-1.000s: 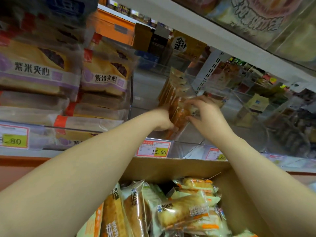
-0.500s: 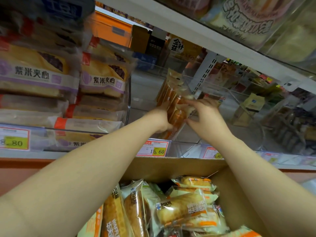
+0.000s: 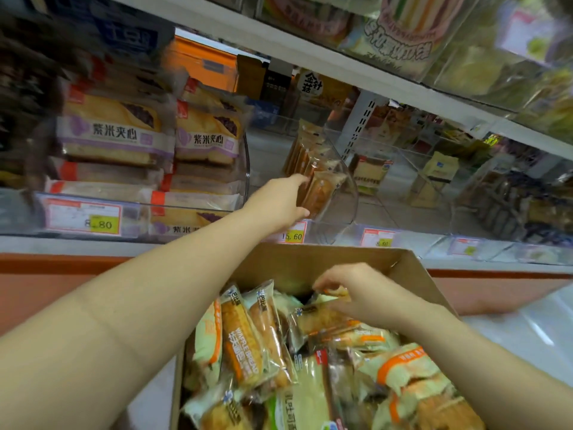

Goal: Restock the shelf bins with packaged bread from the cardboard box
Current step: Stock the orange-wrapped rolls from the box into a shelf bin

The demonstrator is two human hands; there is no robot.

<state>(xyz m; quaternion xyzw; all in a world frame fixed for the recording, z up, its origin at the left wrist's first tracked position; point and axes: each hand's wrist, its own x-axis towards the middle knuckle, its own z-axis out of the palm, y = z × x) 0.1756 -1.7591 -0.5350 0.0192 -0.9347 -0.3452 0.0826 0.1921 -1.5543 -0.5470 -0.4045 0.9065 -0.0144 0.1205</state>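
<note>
The step now is to get 1 more bread pack out of the cardboard box and stand it in the clear bin on the shelf. To do it well, I think the pack should be held by its edge and not squashed, because the bread inside is soft. It should come straight up so the other packs in the box do not spill. Then it should go in upright at the front of the row of packs, facing the same way. The row leans, so it needs a hand on it until the new pack is in.

The left hand is up in the clear bin. Its fingers look nearly straight and press on the side of the row of packs. I cannot tell if the thumb pinches the front pack. The right hand is down in the cardboard box. Its fingers are curled and pinch the top of the bread pack. That pack lies in the box among many others, not yet lifted.
</note>
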